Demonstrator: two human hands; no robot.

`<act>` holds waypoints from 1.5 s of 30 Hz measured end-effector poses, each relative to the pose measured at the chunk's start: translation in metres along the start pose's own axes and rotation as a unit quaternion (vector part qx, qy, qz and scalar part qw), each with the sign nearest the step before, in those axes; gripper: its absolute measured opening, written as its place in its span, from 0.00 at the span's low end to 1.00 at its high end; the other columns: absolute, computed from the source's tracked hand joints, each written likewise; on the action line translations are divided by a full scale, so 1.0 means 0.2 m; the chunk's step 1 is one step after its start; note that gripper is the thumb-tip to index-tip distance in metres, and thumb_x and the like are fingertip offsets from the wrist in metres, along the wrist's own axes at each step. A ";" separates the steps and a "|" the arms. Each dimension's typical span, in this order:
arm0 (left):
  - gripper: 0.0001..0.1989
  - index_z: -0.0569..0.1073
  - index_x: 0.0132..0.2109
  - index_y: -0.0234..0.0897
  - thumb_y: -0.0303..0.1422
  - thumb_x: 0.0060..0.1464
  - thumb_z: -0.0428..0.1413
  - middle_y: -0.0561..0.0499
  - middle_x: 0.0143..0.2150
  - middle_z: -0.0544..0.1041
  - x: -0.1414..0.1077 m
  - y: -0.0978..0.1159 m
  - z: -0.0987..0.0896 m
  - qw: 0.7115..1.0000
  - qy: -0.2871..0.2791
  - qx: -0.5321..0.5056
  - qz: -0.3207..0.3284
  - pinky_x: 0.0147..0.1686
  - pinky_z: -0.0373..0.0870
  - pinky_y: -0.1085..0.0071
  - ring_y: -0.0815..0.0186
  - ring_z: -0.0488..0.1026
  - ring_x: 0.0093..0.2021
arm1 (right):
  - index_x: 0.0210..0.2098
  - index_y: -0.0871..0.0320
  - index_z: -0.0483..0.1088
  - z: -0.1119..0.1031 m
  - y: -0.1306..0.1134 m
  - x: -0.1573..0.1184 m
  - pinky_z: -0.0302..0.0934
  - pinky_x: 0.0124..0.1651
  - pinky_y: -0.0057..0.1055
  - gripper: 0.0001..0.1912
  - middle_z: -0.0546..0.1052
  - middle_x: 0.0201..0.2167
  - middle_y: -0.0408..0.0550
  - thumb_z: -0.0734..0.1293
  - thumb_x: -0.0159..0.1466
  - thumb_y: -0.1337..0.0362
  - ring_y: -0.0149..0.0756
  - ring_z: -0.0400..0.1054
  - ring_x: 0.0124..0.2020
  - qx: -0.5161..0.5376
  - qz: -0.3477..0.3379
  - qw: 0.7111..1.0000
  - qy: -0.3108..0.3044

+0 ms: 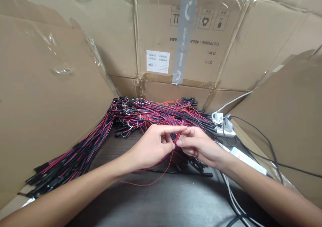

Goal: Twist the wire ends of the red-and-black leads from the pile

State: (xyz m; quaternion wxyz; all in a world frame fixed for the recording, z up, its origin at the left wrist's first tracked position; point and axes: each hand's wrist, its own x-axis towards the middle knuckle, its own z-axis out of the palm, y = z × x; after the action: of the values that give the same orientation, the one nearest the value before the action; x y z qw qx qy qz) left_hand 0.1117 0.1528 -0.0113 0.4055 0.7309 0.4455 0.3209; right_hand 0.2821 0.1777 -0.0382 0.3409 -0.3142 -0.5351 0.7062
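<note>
Between my two hands is a wire harness of red and dark wires, with a black connector sticking up above the fingers. My right hand pinches the wires between thumb and fingertips. My left hand meets it from the left, its index finger stretched across to the right fingertips and its thumb bent against the other fingers near an orange wire. That wire hangs down in a loop below the hands. What exactly the left fingertips grip is partly hidden.
A large heap of similar harnesses lies behind my hands, and another bundle runs along the left. A power strip with plugs and cables stands at right. Cardboard walls enclose the dark table on three sides.
</note>
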 end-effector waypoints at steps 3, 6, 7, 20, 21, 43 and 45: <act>0.26 0.73 0.56 0.36 0.23 0.48 0.52 0.56 0.23 0.69 0.00 -0.01 0.00 1.000 0.002 0.001 0.002 0.24 0.57 0.77 0.73 0.60 0.23 | 0.28 0.63 0.72 0.00 0.00 0.00 0.39 0.17 0.22 0.06 0.63 0.16 0.36 0.72 0.52 0.67 0.19 0.48 0.14 0.006 -0.002 1.000 -0.003; 0.27 0.72 0.57 0.38 0.22 0.48 0.51 0.56 0.25 0.70 0.00 -0.03 0.00 1.000 0.000 0.000 0.010 0.26 0.58 0.76 0.73 0.60 0.24 | 0.33 0.63 0.75 0.00 -0.01 0.00 0.38 0.16 0.22 0.09 0.62 0.15 0.36 0.72 0.52 0.67 0.19 0.47 0.14 0.009 -0.008 1.000 -0.009; 0.28 0.72 0.57 0.39 0.22 0.48 0.51 0.55 0.26 0.71 0.00 -0.03 0.00 1.000 -0.002 -0.002 0.013 0.26 0.59 0.76 0.73 0.60 0.25 | 0.35 0.63 0.76 0.00 -0.01 0.00 0.37 0.16 0.22 0.10 0.63 0.15 0.36 0.72 0.52 0.66 0.19 0.47 0.14 0.012 -0.010 1.000 -0.008; 0.27 0.72 0.57 0.35 0.23 0.48 0.53 0.56 0.24 0.69 0.01 -0.02 -0.01 1.000 -0.001 -0.020 -0.006 0.25 0.58 0.76 0.73 0.60 0.23 | 0.37 0.63 0.74 -0.01 -0.02 0.01 0.38 0.17 0.22 0.15 0.64 0.16 0.35 0.73 0.48 0.68 0.18 0.48 0.14 0.007 0.007 1.000 0.016; 0.27 0.72 0.57 0.35 0.23 0.48 0.53 0.56 0.24 0.69 0.01 -0.02 -0.01 1.000 -0.001 -0.023 -0.008 0.25 0.57 0.76 0.74 0.60 0.23 | 0.36 0.63 0.73 -0.01 -0.02 0.01 0.38 0.17 0.22 0.15 0.63 0.16 0.35 0.73 0.48 0.68 0.18 0.48 0.14 0.006 0.007 1.000 0.014; 0.24 0.74 0.55 0.33 0.24 0.48 0.55 0.54 0.28 0.71 0.02 -0.01 -0.01 0.998 0.006 -0.058 -0.008 0.29 0.60 0.75 0.72 0.62 0.27 | 0.25 0.62 0.68 -0.01 0.00 0.01 0.39 0.17 0.22 0.07 0.63 0.18 0.36 0.71 0.51 0.67 0.18 0.49 0.15 -0.021 -0.009 1.000 0.003; 0.24 0.74 0.55 0.33 0.24 0.48 0.55 0.54 0.28 0.71 0.01 -0.01 -0.01 0.998 0.009 -0.057 -0.012 0.28 0.59 0.75 0.72 0.62 0.27 | 0.26 0.62 0.68 0.00 0.00 0.00 0.39 0.17 0.21 0.08 0.63 0.18 0.36 0.72 0.51 0.67 0.18 0.49 0.15 -0.024 -0.009 1.000 0.005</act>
State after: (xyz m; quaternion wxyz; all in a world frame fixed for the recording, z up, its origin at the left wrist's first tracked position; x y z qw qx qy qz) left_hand 0.1112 0.1564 -0.0119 0.4461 0.6986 0.4385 0.3474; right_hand 0.2821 0.1787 -0.0380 0.3425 -0.3214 -0.5526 0.6885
